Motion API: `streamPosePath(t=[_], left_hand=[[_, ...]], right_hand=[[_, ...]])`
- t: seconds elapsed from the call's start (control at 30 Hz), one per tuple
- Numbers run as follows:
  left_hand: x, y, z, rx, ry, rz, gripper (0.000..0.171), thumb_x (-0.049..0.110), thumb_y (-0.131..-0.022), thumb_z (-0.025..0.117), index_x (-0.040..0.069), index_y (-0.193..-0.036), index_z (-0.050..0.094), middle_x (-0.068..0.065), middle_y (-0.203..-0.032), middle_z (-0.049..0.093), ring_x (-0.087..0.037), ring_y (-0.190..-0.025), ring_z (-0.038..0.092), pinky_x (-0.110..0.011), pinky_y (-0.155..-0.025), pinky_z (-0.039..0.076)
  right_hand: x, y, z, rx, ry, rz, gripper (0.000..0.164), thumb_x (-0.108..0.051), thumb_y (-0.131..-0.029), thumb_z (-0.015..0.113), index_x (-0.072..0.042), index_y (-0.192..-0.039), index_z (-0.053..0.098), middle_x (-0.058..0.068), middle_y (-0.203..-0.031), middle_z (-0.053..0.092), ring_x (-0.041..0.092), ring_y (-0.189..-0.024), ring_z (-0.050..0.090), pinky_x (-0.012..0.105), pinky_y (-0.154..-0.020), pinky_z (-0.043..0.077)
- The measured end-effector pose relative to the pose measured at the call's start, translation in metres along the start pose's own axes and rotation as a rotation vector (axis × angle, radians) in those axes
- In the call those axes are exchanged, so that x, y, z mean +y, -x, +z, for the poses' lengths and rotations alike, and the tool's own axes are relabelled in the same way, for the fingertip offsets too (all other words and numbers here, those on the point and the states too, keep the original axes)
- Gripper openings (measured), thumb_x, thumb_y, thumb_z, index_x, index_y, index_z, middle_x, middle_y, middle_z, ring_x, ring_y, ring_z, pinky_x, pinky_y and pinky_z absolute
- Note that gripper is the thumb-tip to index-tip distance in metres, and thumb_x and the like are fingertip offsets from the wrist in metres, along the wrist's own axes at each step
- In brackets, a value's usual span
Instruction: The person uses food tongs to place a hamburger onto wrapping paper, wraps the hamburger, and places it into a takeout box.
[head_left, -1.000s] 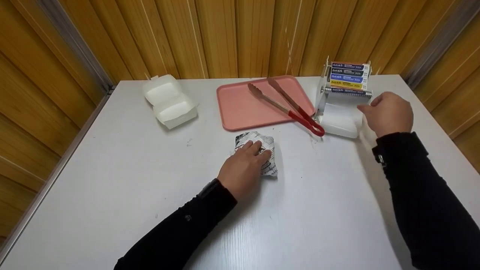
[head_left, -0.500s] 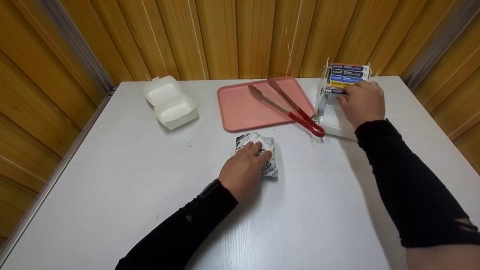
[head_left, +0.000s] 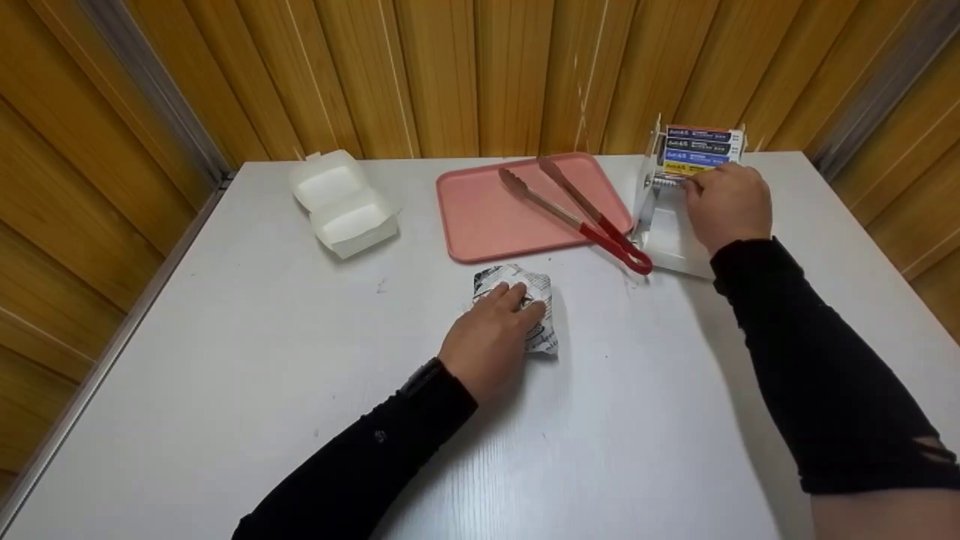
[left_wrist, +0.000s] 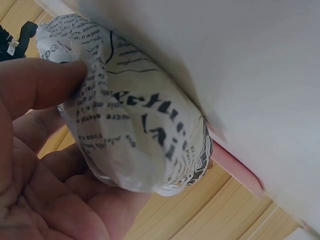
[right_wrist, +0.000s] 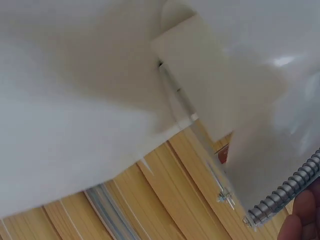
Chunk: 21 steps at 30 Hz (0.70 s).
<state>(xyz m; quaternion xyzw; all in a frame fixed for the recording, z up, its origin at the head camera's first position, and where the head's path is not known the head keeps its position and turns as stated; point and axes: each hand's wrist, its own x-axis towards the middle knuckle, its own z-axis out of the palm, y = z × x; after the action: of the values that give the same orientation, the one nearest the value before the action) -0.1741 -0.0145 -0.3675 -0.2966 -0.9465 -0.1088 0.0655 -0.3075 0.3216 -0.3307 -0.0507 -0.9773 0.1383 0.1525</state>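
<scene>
My left hand (head_left: pixel 487 341) rests over a small packet (head_left: pixel 537 286) wrapped in newsprint-patterned paper on the white table. In the left wrist view the thumb and bent fingers grip this wrapped packet (left_wrist: pixel 145 120) from both sides; its contents are hidden. My right hand (head_left: pixel 729 210) is at the label dispenser (head_left: pixel 664 244), thumb and forefinger pinching the lower end of the printed label strip (head_left: pixel 701 146). The right wrist view shows fingers (right_wrist: pixel 304 212) against a spring-coiled roller (right_wrist: pixel 285 195); the pinched end itself is hidden there.
A pink tray (head_left: pixel 480 217) lies behind the packet, with red-handled tongs (head_left: pixel 615 247) across its right part. An opened white takeaway box (head_left: pixel 352 217) stands at the back left. Wood-patterned walls (head_left: pixel 510 75) close off the table's far edge.
My right hand has moved left and up from beside the dispenser onto the label strip's lower end. The lowest label row has dropped from sight. The left hand stays on the packet.
</scene>
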Motion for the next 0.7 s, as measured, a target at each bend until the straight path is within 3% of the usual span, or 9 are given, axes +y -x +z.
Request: streamPosePath(t=[0.1, 0.2, 0.4, 0.57, 0.7], left_hand=[[0.000, 0.000, 0.001, 0.001, -0.002, -0.001, 0.050, -0.007, -0.099, 0.053, 0.018, -0.140, 0.069, -0.015, -0.148, 0.063, -0.036, -0.140, 0.059, -0.049, -0.108, 0.055], [0.000, 0.000, 0.001, 0.009, -0.005, 0.000, 0.049, -0.007, -0.100, 0.053, 0.018, -0.139, 0.069, -0.015, -0.147, 0.064, -0.035, -0.139, 0.060, -0.048, -0.107, 0.056], [0.000, 0.001, 0.001, 0.015, -0.001, 0.000, 0.050, -0.008, -0.100, 0.053, 0.018, -0.139, 0.070, -0.014, -0.146, 0.064, -0.035, -0.138, 0.060, -0.048, -0.107, 0.056], [0.000, 0.000, 0.000, -0.009, 0.002, -0.001, 0.053, -0.010, -0.099, 0.051, 0.018, -0.141, 0.068, -0.016, -0.149, 0.062, -0.036, -0.140, 0.058, -0.047, -0.110, 0.054], [-0.001, 0.000, 0.001, -0.015, -0.010, 0.005, 0.053, -0.009, -0.099, 0.052, 0.018, -0.142, 0.068, -0.016, -0.149, 0.062, -0.036, -0.141, 0.058, -0.046, -0.111, 0.053]], right_hand=[[0.002, -0.002, -0.001, -0.019, -0.090, 0.072, 0.049, -0.035, -0.111, 0.050, 0.006, -0.128, 0.071, 0.033, -0.118, 0.070, 0.044, -0.105, 0.054, 0.057, -0.104, 0.042], [0.005, -0.003, -0.004, -0.012, -0.200, 0.164, 0.051, -0.039, -0.111, 0.049, 0.003, -0.129, 0.072, 0.030, -0.120, 0.072, 0.040, -0.107, 0.057, 0.049, -0.098, 0.045], [0.010, -0.002, -0.008, 0.077, -0.363, 0.321, 0.050, -0.045, -0.108, 0.052, -0.006, -0.130, 0.074, 0.019, -0.120, 0.075, 0.017, -0.094, 0.057, 0.024, -0.075, 0.045], [0.012, -0.001, -0.014, 0.163, -0.486, 0.425, 0.049, -0.048, -0.106, 0.056, -0.011, -0.131, 0.075, 0.004, -0.112, 0.074, 0.005, -0.086, 0.053, 0.013, -0.070, 0.046], [0.010, 0.003, -0.019, 0.261, -0.582, 0.461, 0.045, -0.046, -0.104, 0.059, -0.011, -0.127, 0.077, -0.010, -0.096, 0.070, 0.002, -0.084, 0.054, 0.012, -0.072, 0.047]])
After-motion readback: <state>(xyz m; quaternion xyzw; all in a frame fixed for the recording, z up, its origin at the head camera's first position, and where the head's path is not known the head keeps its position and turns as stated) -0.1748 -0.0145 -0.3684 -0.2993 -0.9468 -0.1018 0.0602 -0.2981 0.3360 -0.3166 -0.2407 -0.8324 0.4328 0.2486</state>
